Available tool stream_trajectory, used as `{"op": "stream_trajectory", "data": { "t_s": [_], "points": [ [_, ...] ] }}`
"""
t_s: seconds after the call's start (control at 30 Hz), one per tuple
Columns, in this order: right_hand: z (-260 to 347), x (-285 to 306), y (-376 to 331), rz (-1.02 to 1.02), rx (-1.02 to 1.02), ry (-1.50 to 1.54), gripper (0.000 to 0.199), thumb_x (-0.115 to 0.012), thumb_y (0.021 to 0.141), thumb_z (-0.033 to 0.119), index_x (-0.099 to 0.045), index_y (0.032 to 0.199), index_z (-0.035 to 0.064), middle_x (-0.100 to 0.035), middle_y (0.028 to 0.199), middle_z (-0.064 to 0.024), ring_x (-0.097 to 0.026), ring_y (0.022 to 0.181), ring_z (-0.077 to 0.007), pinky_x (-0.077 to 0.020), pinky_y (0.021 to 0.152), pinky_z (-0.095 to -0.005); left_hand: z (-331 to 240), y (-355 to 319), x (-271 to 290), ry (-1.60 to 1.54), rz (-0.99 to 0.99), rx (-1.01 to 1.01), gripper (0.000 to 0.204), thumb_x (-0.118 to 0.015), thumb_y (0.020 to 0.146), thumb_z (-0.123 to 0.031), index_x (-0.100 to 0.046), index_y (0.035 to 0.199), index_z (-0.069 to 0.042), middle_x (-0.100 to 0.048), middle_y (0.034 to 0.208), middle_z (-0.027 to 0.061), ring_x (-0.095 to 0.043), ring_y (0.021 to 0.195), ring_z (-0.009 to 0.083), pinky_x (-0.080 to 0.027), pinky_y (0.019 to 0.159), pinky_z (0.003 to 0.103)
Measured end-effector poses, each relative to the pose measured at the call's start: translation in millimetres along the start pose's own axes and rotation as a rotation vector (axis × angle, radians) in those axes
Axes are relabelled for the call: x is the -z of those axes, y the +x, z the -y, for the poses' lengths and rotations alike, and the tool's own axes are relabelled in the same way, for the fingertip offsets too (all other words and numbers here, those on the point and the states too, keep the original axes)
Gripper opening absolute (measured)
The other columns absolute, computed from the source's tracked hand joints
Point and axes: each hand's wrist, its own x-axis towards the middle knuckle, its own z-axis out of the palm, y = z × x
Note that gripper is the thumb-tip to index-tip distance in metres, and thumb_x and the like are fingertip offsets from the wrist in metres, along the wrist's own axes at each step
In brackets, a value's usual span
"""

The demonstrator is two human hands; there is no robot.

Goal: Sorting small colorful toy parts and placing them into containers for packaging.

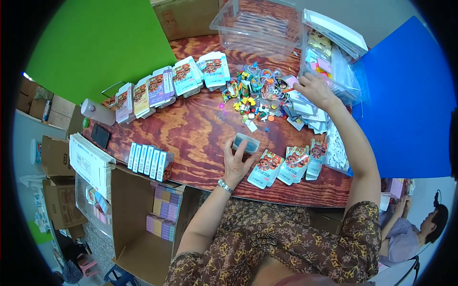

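Note:
My left hand (235, 161) grips a small clear plastic tray (246, 142) just above the wooden table (191, 128). My right hand (314, 88) reaches far to the right, fingers resting on a stack of white cards (305, 110) beside a heap of small colourful trinkets (255, 95). Whether it holds one I cannot tell. Printed blister cards (286, 164) lie fanned out near the front edge, right of my left hand.
A curved row of packed cards (167, 86) runs along the back left. Small boxes (150, 161) stand in a row at the front left. Clear bins (260, 24) sit at the back. An open carton (143, 224) stands below the table. A person (410, 229) sits lower right.

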Motion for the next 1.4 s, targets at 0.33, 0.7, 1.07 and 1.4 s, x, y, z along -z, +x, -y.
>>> {"op": "stream_trajectory", "data": {
  "t_s": [0.33, 0.7, 1.07, 1.4],
  "points": [
    [-46.2, -8.8, -8.6, -0.316, -0.678, 0.222, 0.024, -0.063, 0.092, 0.018, -0.067, 0.116, 0.0188, -0.066, 0.105, -0.0093, -0.063, 0.102, -0.0324, -0.0529, 0.083, -0.0439, -3.6, -1.9, -2.3, 0.019, 0.025, 0.001, 0.09, -0.089, 0.071, -0.009, -0.043, 0.147, -0.022, -0.037, 0.137, 0.0188, -0.056, 0.111, 0.0347, -0.054, 0.086, 0.043],
    [23.2, -56.2, 33.2, -0.013, -0.409, 0.728, 0.024, -0.065, 0.093, 0.024, -0.068, 0.114, 0.0153, -0.071, 0.098, -0.0116, -0.069, 0.094, -0.0326, -0.0551, 0.081, -0.0447, -4.1, -2.4, -3.8, -0.017, -0.016, 0.032, 0.075, -0.09, 0.069, -0.009, -0.048, 0.131, -0.016, -0.043, 0.133, 0.0209, -0.057, 0.111, 0.0379, -0.055, 0.085, 0.045],
    [69.6, -73.8, 30.5, 0.008, -0.371, 1.094, 0.031, -0.065, 0.085, 0.016, -0.066, 0.116, 0.0118, -0.07, 0.082, -0.0103, -0.069, 0.078, -0.0261, -0.0528, 0.071, -0.0397, -6.4, 0.5, -0.9, 0.016, -0.031, -0.011, 0.08, -0.091, 0.067, -0.01, -0.042, 0.13, -0.015, -0.042, 0.133, 0.0224, -0.056, 0.112, 0.0393, -0.054, 0.085, 0.046],
    [35.8, -102.3, 46.5, -0.031, -0.727, 0.648, 0.028, -0.067, 0.083, 0.021, -0.068, 0.11, 0.0138, -0.072, 0.087, -0.0131, -0.071, 0.086, -0.0326, -0.0546, 0.077, -0.0471, -3.8, -2.5, -4.2, -0.017, -0.028, -0.013, 0.084, -0.091, 0.068, -0.011, -0.038, 0.133, -0.014, -0.043, 0.133, 0.0219, -0.053, 0.116, 0.0402, -0.051, 0.091, 0.048]
  ]
}}
